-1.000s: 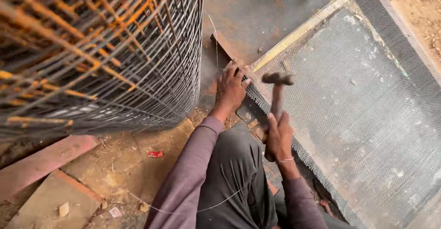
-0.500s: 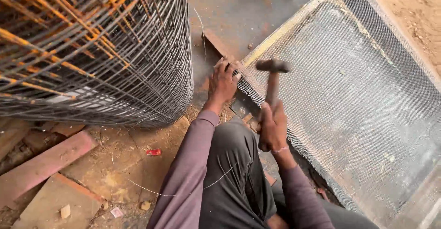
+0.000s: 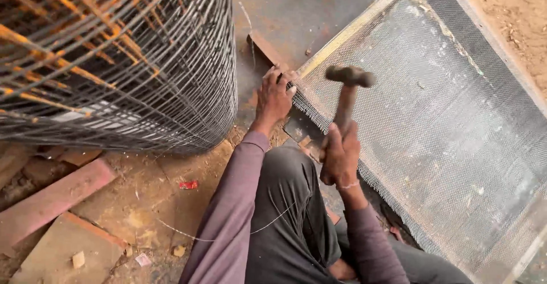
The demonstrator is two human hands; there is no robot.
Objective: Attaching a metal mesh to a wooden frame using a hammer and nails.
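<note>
My right hand (image 3: 340, 154) grips the wooden handle of a hammer (image 3: 347, 90), whose dark iron head is raised above the near edge of a fine wire mesh sheet (image 3: 456, 130). My left hand (image 3: 273, 96) presses down on the mesh's corner, fingers resting where the mesh meets a pale wooden frame bar (image 3: 353, 24). The mesh lies flat on the ground inside the frame, its frayed edge running along beside my knee.
A big roll of heavy welded wire mesh (image 3: 114, 61), partly rusted orange, stands at left. Reddish stone slabs (image 3: 51, 201) and a small red scrap (image 3: 188, 185) lie on the dirt. A thin loose wire (image 3: 188, 234) crosses my trouser leg. Sandy ground sits top right.
The hammer head sits higher and further over the mesh than a second ago. My left hand stays pressed on the mesh corner. The view has shifted slightly.
</note>
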